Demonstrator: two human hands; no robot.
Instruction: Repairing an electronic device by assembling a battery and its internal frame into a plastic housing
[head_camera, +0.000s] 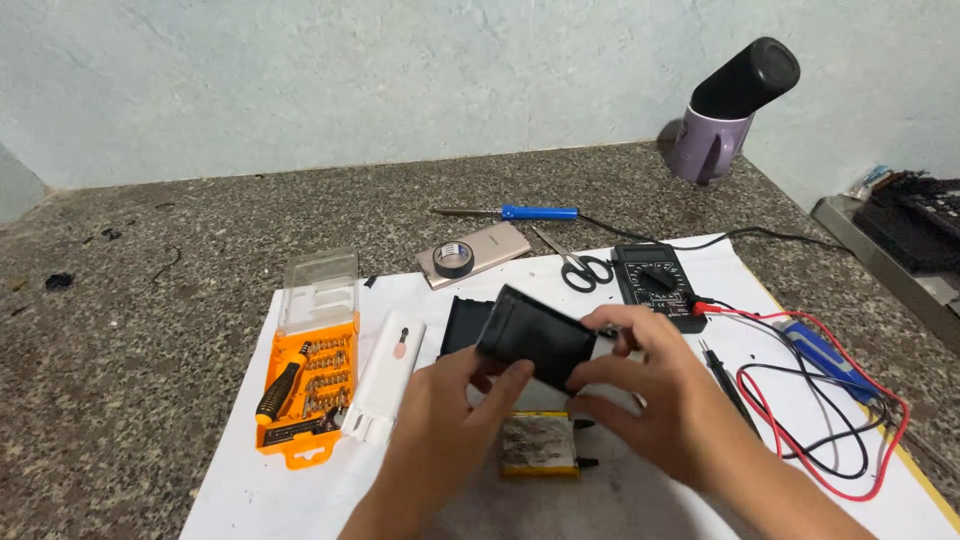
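At the far left of the white paper sheet (250, 490) that covers my stretch of the speckled stone counter (120, 330), an orange plastic screwdriver-bit case (305, 385) lies open with its clear lid (318, 290) flipped back and a black-and-orange driver handle (280, 385) in it. Just beside the case on its right lies a long white plastic shell (385, 375), angled a little.

My left hand (445, 415) comes up from below, fingers curled, and grips the lower left corner of a flat black rectangular casing (535, 335), which I hold tilted above the paper, near its middle. My right hand (645, 385) closes on the casing's right end, thumb under and fingers over the top edge. Both hands are shut on it; neither is spread wide.

Under the casing, a second black panel (462, 322) rests on the paper, and below my hands lies a flat pouch battery with a yellow edge and a scuffed silver face (540, 442).

Further back sit a gold-coloured phone (490, 248) with a roll of black tape (453, 259) on it, a blue-handled soldering iron (520, 212) and small scissors (582, 268). To the right stands a black multimeter (655, 280) with red and black leads (820, 420) looped over the paper. At the back right, a black cylinder (748, 78) leans in a lilac mug (705, 148).
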